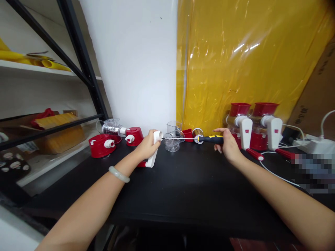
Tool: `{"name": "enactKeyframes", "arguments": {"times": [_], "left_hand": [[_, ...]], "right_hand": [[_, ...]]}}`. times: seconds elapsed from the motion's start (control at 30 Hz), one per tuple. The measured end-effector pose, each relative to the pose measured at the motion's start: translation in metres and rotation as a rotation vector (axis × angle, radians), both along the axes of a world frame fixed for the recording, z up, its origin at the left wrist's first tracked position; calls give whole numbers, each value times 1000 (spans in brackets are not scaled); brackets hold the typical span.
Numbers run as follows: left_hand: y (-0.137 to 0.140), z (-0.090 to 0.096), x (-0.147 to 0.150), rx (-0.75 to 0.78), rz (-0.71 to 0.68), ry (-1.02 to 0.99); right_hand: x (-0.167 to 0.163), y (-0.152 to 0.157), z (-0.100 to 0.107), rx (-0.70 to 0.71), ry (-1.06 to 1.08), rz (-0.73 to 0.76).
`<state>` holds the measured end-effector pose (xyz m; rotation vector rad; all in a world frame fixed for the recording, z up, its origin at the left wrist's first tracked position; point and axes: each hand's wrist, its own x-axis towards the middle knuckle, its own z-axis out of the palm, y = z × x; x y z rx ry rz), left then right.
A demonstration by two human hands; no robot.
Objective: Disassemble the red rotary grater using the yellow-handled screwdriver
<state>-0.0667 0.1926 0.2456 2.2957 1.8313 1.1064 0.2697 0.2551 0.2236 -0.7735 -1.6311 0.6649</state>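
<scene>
My left hand [147, 145] is closed round a white crank handle [153, 159] with a red grip, its round hollow end turned to the right. A screwdriver [209, 139] with a black and yellow handle lies level, its long shaft reaching left to that hollow end. Whether the tip is inside, I cannot tell. My right hand [228, 144] holds the screwdriver by the butt of its handle, with some fingers partly stretched out. Just behind the shaft stands a clear plastic housing [172, 139]. Near it are a metal grater drum [198, 134] and a red part [187, 135].
Two red and white rotary graters [246, 127] stand at the right beside white cables and a power adapter [321, 146]. Red bases [102, 146] and a clear housing with a drum [111, 127] sit at the left. A black-framed shelf [86, 66] borders the black table [178, 195].
</scene>
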Motion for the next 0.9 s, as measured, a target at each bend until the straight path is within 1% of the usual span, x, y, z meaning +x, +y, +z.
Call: {"name": "enactKeyframes", "arguments": {"times": [0.03, 0.1, 0.2, 0.27, 0.33, 0.43, 0.5, 0.53, 0.63, 0.7, 0.73, 0.83, 0.9], "left_hand": [[0, -1, 0, 0, -3, 2], [1, -2, -1, 7, -3, 8], [1, -4, -1, 9, -4, 23], [2, -5, -1, 3, -9, 29], [2, -5, -1, 3, -12, 24], [2, -5, -1, 6, -16, 14], [2, -6, -1, 0, -19, 14], [2, -6, -1, -4, -19, 15], [2, -5, -2, -4, -9, 10], [2, -4, -2, 1, 0, 1], [1, -4, -2, 4, 2, -3], [1, -2, -1, 8, -4, -2], [0, -2, 0, 4, -4, 5]], "right_hand": [[1, 1, 0, -32, 5, -12], [1, 2, 2, -51, 115, 10], [0, 3, 4, 7, 278, 118], [0, 3, 5, 9, 324, 191], [1, 3, 5, -31, 286, 201], [3, 3, 4, -109, 138, 93], [4, 3, 4, -103, 127, 41], [4, 3, 4, -83, 162, 50], [2, 3, 6, -20, 302, 183], [1, 2, 7, -17, 334, 242], [1, 2, 7, -30, 321, 242], [2, 2, 6, -111, 166, 143], [4, 3, 5, -127, 100, 61]]}}
